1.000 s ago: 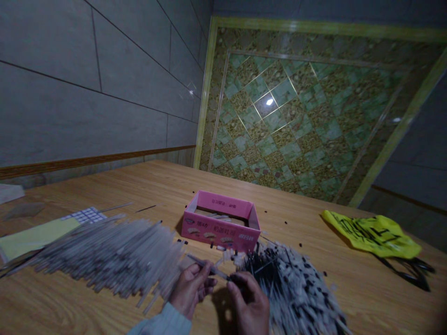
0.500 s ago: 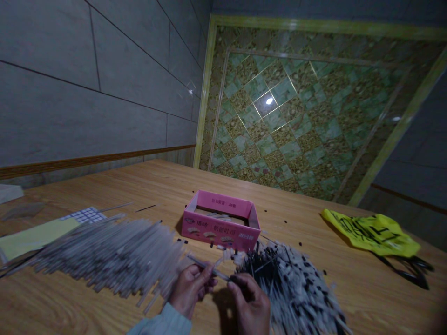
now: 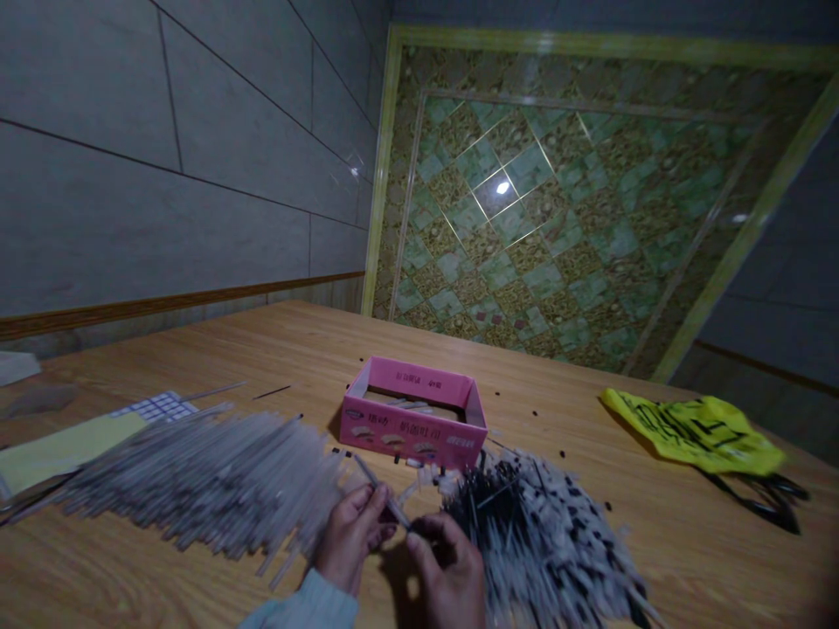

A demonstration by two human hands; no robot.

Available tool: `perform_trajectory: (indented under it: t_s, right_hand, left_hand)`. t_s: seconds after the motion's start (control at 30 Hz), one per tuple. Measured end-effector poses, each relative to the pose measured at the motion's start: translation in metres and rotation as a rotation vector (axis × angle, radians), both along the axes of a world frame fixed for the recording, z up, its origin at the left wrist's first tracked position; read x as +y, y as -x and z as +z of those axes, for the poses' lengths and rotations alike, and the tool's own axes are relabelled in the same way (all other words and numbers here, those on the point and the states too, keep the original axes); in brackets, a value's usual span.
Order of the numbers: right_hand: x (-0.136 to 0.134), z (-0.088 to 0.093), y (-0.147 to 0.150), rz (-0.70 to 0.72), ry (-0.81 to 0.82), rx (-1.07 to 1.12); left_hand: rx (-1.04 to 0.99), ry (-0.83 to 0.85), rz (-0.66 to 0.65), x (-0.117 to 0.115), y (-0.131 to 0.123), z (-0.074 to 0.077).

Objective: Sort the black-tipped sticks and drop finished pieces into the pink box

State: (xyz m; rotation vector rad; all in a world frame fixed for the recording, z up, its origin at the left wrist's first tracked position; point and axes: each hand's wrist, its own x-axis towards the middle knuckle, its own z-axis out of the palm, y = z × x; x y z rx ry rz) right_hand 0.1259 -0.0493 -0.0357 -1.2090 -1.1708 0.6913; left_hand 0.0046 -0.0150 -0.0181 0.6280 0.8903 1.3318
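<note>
A thin grey, see-through plastic tube (image 3: 375,477) slants between my two hands. My left hand (image 3: 349,535) pinches it between thumb and fingers near its middle. At the tube's lower end, the fingertips of my right hand (image 3: 449,563) are closed on it; a dark bit shows there, too small to make out. Left of my hands lies a wide pile of clear tubes (image 3: 216,480). A second pile, of tubes with black and white ends (image 3: 557,542), spreads out close by my right hand. Just beyond my hands stands an open pink box (image 3: 412,432) with several tubes inside.
Small black and white pieces (image 3: 419,465) lie scattered before the box. At the right is a crumpled yellow bag (image 3: 701,437) with black straps. A pale yellow sheet (image 3: 65,450) and a blue-checked piece (image 3: 154,409) lie at the left. Tiled walls bound the wooden table (image 3: 275,336).
My right hand has moved a little left, closer to my left hand. The tube now tilts more steeply. Both hands still grip it, and the view has shifted slightly.
</note>
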Motion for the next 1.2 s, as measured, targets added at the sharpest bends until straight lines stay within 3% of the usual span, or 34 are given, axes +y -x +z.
perform_trajectory:
  t_s: [0.07, 0.13, 0.23, 0.37, 0.47, 0.6, 0.77, 0.9, 1.03, 1.2]
  right_hand:
    - [0.0, 0.001, 0.006, 0.078, -0.003, -0.074]
    - [0.001, 0.003, 0.011, 0.201, -0.075, -0.292]
    - [0.003, 0.004, 0.017, 0.305, -0.17, -0.678]
    - [0.006, -0.006, 0.021, 0.236, -0.168, -1.015]
    - [0.007, -0.017, 0.018, 0.121, -0.126, -1.079]
    - [0.007, -0.022, 0.008, 0.074, -0.106, -0.938]
    - [0.006, -0.006, -0.01, 0.084, -0.107, -0.597]
    - [0.006, 0.004, -0.019, 0.059, -0.007, -0.282]
    - [0.006, 0.003, -0.014, 0.144, 0.048, -0.006]
    - [0.002, 0.001, 0.0, 0.173, 0.014, 0.034]
  left_hand:
    - [-0.037, -0.008, 0.095, 0.003, 0.007, 0.003]
    - [-0.064, -0.014, 0.185, 0.008, 0.013, 0.002]
    - [-0.1, -0.019, 0.186, 0.012, 0.018, -0.001]
    - [-0.117, -0.016, 0.132, 0.011, 0.014, -0.002]
    - [-0.101, -0.011, 0.113, 0.007, 0.011, 0.0]
    - [-0.08, -0.006, 0.083, 0.006, 0.011, 0.0]
    - [-0.069, 0.018, 0.083, 0.008, 0.01, -0.002]
    - [-0.101, 0.016, 0.053, 0.009, 0.01, -0.004]
    - [-0.062, -0.011, 0.023, 0.009, 0.01, -0.006]
    - [0.055, -0.041, 0.015, 0.009, 0.009, -0.009]
